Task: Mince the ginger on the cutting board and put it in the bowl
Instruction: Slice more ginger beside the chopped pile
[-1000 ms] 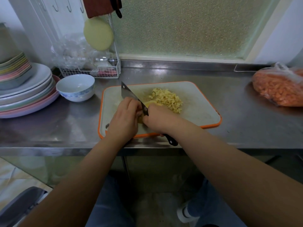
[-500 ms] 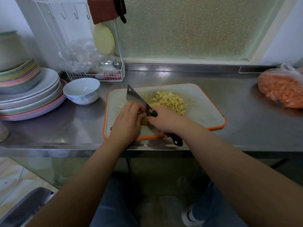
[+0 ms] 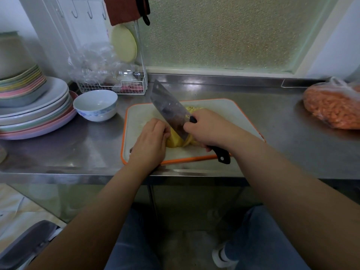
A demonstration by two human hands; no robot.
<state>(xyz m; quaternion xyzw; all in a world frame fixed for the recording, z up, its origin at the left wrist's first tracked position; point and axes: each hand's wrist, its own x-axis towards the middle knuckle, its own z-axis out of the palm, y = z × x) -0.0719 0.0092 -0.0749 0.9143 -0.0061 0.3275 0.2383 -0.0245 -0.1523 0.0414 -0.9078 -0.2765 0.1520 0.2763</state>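
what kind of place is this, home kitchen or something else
Probably a kitchen prep area, home or small eatery; I cannot tell which. A stainless steel counter, a tall stack of plates beside a wire rack, and a cleaver over ginger suggest it.

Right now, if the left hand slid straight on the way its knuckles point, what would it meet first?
Likely the cleaver blade: the left hand holds the ginger piece, and the blade stands just beyond its knuckles. Depth is unclear from this view.
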